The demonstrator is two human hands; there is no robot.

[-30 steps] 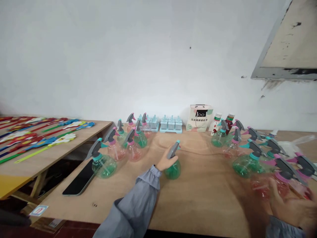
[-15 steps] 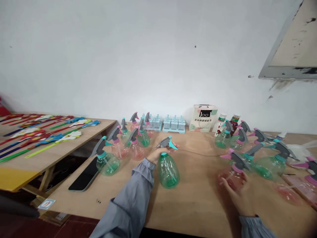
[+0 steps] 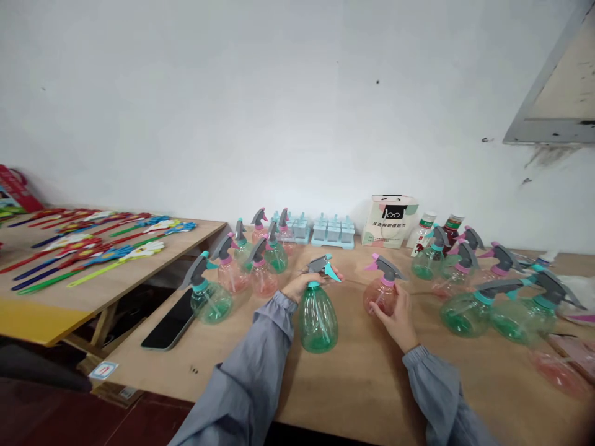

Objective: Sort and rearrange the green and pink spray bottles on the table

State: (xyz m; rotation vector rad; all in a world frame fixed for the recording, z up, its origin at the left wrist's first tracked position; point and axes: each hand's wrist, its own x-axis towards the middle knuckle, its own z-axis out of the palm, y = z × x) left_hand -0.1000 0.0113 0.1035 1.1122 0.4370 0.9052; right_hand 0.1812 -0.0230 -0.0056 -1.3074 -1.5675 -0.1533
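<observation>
My left hand [image 3: 300,284] is closed round the neck of a green spray bottle [image 3: 318,319], just under its grey head and turquoise trigger. To its right, my right hand [image 3: 396,316] grips the body of a pink spray bottle [image 3: 380,294] with a pink collar and trigger. That bottle is upright; whether its base touches the table cannot be made out. Several pink and green spray bottles [image 3: 264,279] stand on the left. More spray bottles [image 3: 465,314] are grouped on the right, a pink one [image 3: 558,370] near the edge.
A phone [image 3: 168,325] lies on the table [image 3: 348,390] at left. Along the wall are pale blue popsicle moulds [image 3: 333,232], a printed paper bag [image 3: 389,222] and two drink bottles [image 3: 423,232]. Colourful hand-shaped clappers [image 3: 116,254] cover the neighbouring table.
My right hand has brought the pink spray bottle leftward, away from the right group and closer to the green one. My left hand keeps its hold. The view has shifted slightly.
</observation>
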